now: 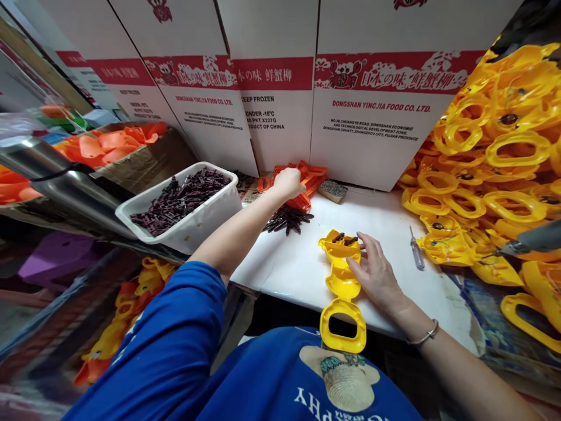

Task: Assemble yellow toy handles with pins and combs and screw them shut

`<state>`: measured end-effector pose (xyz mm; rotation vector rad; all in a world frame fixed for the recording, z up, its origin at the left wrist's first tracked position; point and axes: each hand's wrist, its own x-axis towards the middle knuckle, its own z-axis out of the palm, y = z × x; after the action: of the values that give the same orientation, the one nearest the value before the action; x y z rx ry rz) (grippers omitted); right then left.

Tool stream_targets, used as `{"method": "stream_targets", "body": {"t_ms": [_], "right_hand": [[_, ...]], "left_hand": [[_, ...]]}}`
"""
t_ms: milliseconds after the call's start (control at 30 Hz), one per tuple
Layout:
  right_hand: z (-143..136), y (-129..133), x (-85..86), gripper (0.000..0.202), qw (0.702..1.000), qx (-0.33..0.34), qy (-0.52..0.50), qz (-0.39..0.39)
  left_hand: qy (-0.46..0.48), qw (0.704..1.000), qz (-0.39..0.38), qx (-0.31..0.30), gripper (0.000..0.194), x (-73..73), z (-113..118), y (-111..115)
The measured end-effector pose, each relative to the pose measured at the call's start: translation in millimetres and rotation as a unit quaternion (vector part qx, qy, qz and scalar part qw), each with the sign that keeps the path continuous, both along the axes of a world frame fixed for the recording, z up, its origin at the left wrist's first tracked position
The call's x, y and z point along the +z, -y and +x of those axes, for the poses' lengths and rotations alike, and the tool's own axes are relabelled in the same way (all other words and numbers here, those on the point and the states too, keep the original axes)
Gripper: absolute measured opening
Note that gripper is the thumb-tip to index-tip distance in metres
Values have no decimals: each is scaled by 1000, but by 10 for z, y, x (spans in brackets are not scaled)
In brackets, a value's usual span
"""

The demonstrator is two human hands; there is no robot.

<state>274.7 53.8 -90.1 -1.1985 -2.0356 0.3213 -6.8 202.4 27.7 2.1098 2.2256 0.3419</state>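
Note:
My left hand [289,183] reaches over a pile of orange plastic parts [314,178] at the back of the table. Its fingers look curled down among them; whatever they grip is hidden. My right hand [376,275] holds the right edge of a yellow plastic moulding [344,280], thumb on top and fingers along the side. This moulding hangs past the front edge, a ring-shaped loop at its lower end. Two small dark brown pieces [345,238] sit in its upper part. Below my left hand lies a heap of dark brown pieces [289,218].
A white tub [232,196] of dark pieces stands left, beside a carton of orange parts [109,146]. Printed cartons [280,111] wall the back. A sponge-like block [333,190] and a screwdriver [417,252] lie on the table [284,266]. Yellow mouldings [495,164] are heaped right.

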Motion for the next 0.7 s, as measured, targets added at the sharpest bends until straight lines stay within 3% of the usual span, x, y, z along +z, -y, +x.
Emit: {"method": "stream_targets", "body": {"t_ms": [133,300,333,367,467,533,633,700], "right_hand": [[63,21,140,63,997,-3,-3,71],[160,168,667,54,973,-17,2,229],[161,201,790,52,968,-12,31,247],[153,230,906,49,965,-7,73,253],[114,278,1168,42,956,17,206,208],[122,290,1242,43,949,56,258,171],[241,330,1214,44,940,86,304,132],[366,385,1137,42,945,70,301,109]], "left_hand": [[10,998,61,-25,18,62,-117,252],[12,987,129,-97,20,137,-86,779],[12,982,137,-133,17,144,-40,904],[-2,964,153,-218,14,148,17,1029],[-51,869,194,-452,15,152,221,1361],[-55,830,203,-516,19,142,332,1491],[32,834,202,-512,18,57,396,1487],[149,852,201,-460,38,-72,376,1373]]}}
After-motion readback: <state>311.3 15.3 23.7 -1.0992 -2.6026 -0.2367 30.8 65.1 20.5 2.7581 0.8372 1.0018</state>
